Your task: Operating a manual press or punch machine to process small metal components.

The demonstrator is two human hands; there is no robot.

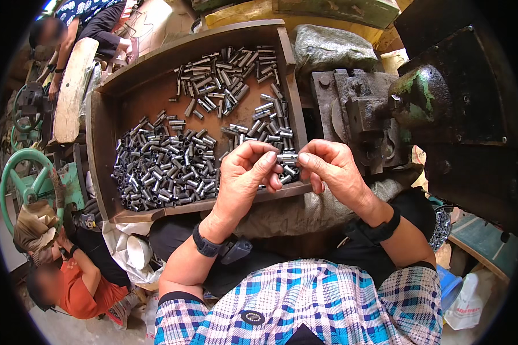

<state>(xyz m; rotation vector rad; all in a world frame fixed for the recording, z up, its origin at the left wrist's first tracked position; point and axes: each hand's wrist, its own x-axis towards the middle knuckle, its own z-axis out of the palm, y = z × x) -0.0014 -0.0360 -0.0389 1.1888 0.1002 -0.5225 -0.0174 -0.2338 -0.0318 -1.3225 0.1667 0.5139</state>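
A short, shiny metal tube [287, 157] spans the gap between my fingertips, above the near right corner of a wooden tray. My left hand [248, 167] pinches its left end between thumb and forefinger. At the other end, the thumb and forefinger of my right hand [331, 164] are closed on it. Behind and below them in the tray lie more tubes: a dense heap of short ones [164, 164] at the left, longer ones [221, 77] at the far side, and a strip of tubes [264, 118] along the right wall.
The tray's wooden wall [101, 155] surrounds the tubes. Right of it stands a dark, oily machine [362, 109] with a rounded housing. A green handwheel [26, 181] is at the left, near a person in orange [83, 284]. Another person [60, 46] sits at the far left.
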